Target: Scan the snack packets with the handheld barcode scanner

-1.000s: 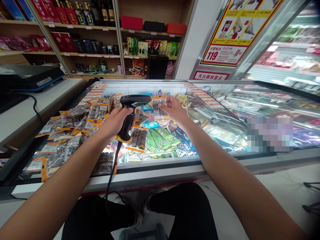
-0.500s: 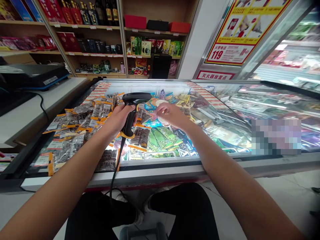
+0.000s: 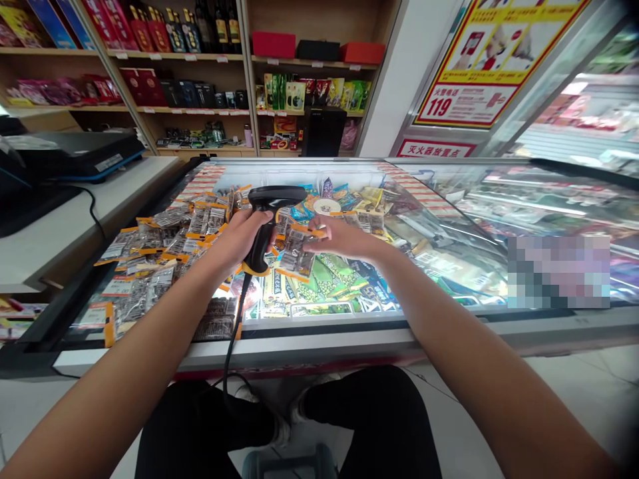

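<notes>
My left hand [image 3: 245, 238] is wrapped round the grip of a black and yellow barcode scanner [image 3: 259, 247]. The scanner's head points to the right, and its cable hangs down over the front edge. Just right of it, my right hand [image 3: 335, 237] pinches the upper right edge of a clear snack packet [image 3: 296, 255] with orange ends and dark contents. The packet is tilted above green packets [image 3: 339, 279]. A round white-lidded tub [image 3: 327, 207] sits behind my right hand. Many similar orange-edged packets [image 3: 164, 239] lie heaped on the left.
Beneath my hands is a glass-topped chest freezer [image 3: 319, 340] holding colourful packs. A counter [image 3: 54, 233] with a black scale [image 3: 84, 153] stands left. Stocked shelves [image 3: 194, 110] line the back. A stool [image 3: 292, 462] is between my legs.
My right hand has moved from near the round tub down to the packet and taken hold of it. The packet has lifted and turned. My left hand keeps the scanner in place.
</notes>
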A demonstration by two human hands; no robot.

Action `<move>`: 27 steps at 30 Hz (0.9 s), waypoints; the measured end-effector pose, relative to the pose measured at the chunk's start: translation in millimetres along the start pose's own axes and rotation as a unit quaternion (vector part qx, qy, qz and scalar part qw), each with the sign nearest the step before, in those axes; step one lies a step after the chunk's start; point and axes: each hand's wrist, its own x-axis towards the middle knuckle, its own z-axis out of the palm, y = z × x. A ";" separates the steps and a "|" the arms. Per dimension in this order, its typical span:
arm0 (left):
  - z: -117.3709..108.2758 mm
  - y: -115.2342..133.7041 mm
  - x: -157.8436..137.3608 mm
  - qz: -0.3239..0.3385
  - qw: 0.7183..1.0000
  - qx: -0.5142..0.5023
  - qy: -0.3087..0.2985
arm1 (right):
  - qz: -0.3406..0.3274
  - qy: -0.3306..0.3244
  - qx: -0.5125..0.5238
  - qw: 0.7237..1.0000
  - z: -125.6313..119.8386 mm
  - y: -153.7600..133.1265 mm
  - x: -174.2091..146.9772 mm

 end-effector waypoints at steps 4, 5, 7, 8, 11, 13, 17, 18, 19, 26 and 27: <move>-2.4 1.6 -3.3 -0.021 0.999 0.044 -0.013 | 0.038 0.055 0.073 0.995 -13.4 11.0 0.9; -2.5 1.6 -3.9 -0.030 0.998 0.056 -0.019 | 0.039 0.075 0.086 0.993 -13.7 13.0 2.1; -1.9 1.3 -4.9 -0.045 0.996 0.069 -0.029 | 0.032 0.105 0.097 0.989 -12.3 15.0 4.5; -1.2 1.2 -5.3 -0.049 0.996 0.071 -0.033 | 0.030 0.115 0.098 0.988 -11.2 14.8 5.3; 1.3 0.8 -6.3 -0.049 0.996 0.059 -0.041 | 0.038 0.133 0.087 0.987 -8.1 10.3 5.7; 2.5 0.2 -6.6 -0.048 0.996 0.055 -0.053 | 0.053 0.138 0.079 0.986 -6.5 5.7 4.7; 2.7 -1.0 -6.1 -0.056 0.993 0.075 -0.072 | 0.073 0.130 0.067 0.987 -4.2 2.9 3.8; 2.5 -1.0 -6.0 -0.057 0.993 0.075 -0.070 | 0.072 0.127 0.066 0.987 -3.9 4.6 4.4; 2.4 -0.7 -6.0 -0.057 0.993 0.073 -0.068 | 0.067 0.125 0.064 0.988 -3.6 7.0 5.3; 6.4 3.8 -8.1 -0.061 0.994 0.083 -0.034 | 0.031 0.142 0.049 0.988 -2.6 24.1 13.1; 7.2 4.1 -8.4 -0.063 0.994 0.083 -0.034 | 0.032 0.145 0.047 0.988 -2.7 24.3 13.4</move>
